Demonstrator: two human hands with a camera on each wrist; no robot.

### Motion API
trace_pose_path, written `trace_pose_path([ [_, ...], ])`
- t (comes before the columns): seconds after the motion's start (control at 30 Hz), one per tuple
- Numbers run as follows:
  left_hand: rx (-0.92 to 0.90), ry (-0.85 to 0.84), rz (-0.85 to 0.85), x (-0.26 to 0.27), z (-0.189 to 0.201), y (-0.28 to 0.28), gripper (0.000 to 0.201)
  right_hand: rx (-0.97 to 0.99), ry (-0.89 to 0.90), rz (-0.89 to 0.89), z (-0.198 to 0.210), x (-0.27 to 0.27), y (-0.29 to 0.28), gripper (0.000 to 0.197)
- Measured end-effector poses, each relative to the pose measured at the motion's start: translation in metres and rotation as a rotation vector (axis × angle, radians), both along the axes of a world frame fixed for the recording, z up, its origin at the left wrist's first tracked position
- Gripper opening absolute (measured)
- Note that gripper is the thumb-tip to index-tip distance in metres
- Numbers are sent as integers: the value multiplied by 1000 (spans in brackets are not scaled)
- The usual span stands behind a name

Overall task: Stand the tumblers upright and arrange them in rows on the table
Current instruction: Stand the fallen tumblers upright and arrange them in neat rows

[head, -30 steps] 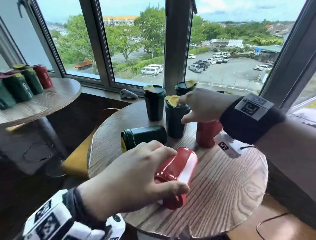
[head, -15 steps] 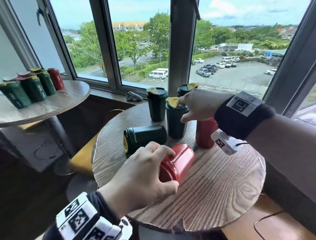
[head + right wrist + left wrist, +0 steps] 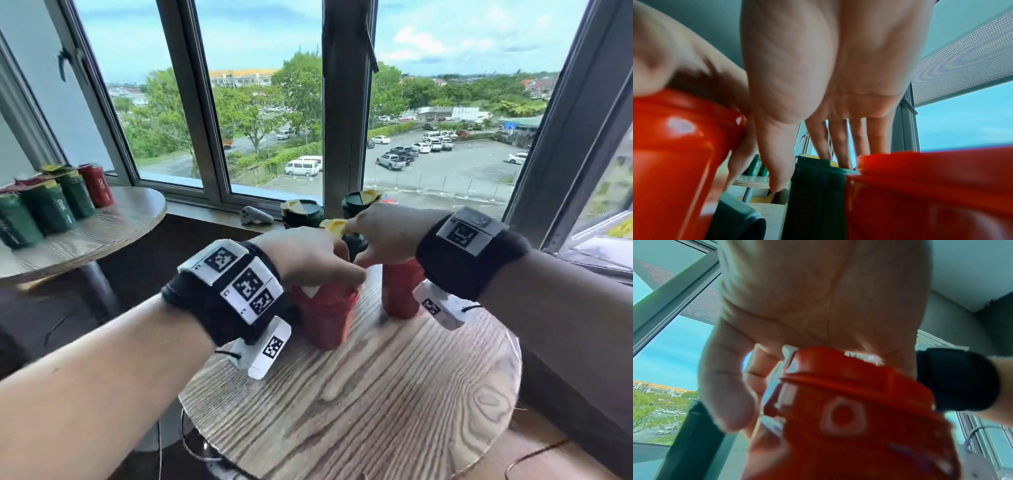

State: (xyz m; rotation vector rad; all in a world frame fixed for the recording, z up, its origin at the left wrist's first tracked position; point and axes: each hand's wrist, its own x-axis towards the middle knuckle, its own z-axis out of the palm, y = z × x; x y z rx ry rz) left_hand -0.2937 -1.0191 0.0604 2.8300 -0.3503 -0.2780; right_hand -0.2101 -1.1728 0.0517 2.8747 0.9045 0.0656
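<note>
On the side table (image 3: 113,219) at the far left, a row of green and red tumblers (image 3: 54,205) stands near its back edge, well apart from the work.

On the round table (image 3: 394,394), the left hand (image 3: 308,253) comes down over the lid of a red tumbler (image 3: 325,315), which stands upright or nearly so toward the table's left edge. In the left wrist view the fingers (image 3: 729,399) curl down round the lid's rim, so the grip is a top clamp on that tumbler. If the base is not yet flat on the wood, letting go now could tip it, and a tall narrow tumbler toppling here would likely knock its neighbour.

In the right wrist view a green tumbler (image 3: 740,220) lies on its side low behind the red one, still to be stood up; the left forearm hides it from the head camera. Reaching for it across the standing ones risks a sleeve or wrist unit catching a lid.

The right hand (image 3: 383,233) rests with nearly straight fingers on the lid of a dark green tumbler (image 3: 818,186), holding nothing. Just beside it stands a second red tumbler (image 3: 402,294), under the right wrist. Two more dark tumblers (image 3: 301,212) stand at the back edge by the window. Crowding there could let one nudge push a tumbler off the rim.
</note>
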Motion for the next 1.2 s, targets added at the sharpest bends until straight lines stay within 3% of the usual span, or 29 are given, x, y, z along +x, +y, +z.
trace_pose_path([
  [0.23,2,83,15,22,-11,5,38,16,15,33,-1,1,-4,56],
  [0.43,1,-56,-40,19,-15,30,51,5,16,59,-2,3,-4,55],
  [0.6,-297,-175,50,18,-25,83,23,3,28,60,-3,4,-7,55],
  [0.67,-255,-222,108,21,-36,107,17,-5,31,60,-3,4,-7,55],
  [0.7,-188,-193,124,22,-42,116,25,-10,32,63,-2,3,-7,56],
  [0.8,-6,46,110,22,-59,130,79,-20,25,66,-2,2,-7,58],
  [0.87,27,127,89,18,-68,132,95,-21,24,65,-2,1,-7,60],
  [1.03,-58,95,100,23,-76,131,73,-27,30,57,0,1,-6,59],
  [1.2,-105,-66,101,45,-41,126,65,-21,36,31,-1,-2,-5,60],
])
